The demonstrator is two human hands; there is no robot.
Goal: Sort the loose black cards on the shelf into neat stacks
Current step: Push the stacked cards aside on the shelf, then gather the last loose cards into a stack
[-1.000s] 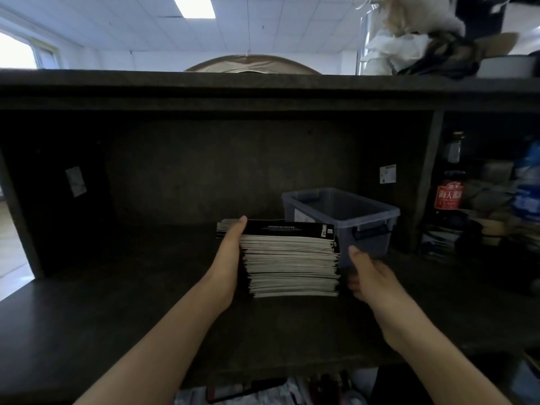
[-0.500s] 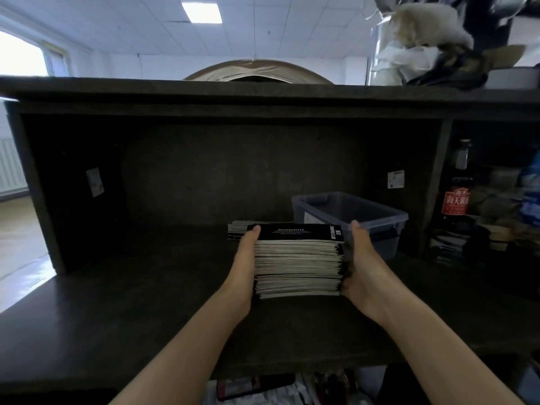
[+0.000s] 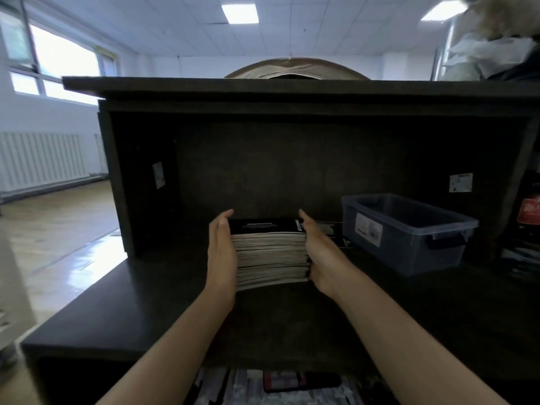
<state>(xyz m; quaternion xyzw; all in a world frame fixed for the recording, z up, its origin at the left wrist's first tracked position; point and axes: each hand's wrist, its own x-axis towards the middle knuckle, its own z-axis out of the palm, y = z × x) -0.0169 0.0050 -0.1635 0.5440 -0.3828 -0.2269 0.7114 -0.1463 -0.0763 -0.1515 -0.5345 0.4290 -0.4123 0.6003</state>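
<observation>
Daylight from the window (image 3: 64,58) at my left and two ceiling panels (image 3: 240,13) lit the room brightly; the shelf (image 3: 292,171) recess lay dim and grainy, its back wall in shadow. Glare pooled on the floor (image 3: 87,267) (a white sheen by the shelf's left end). The wide lens bowed straight lines near the edges, and the upper right corner was smeared with blur.

Card stack (image 3: 270,252): black top with white print, pale striped edges. Right of the right hand (image 3: 321,255), bin (image 3: 409,252): translucent grey-blue, black handle. Shelf (image 3: 146,302): dark brown.
</observation>
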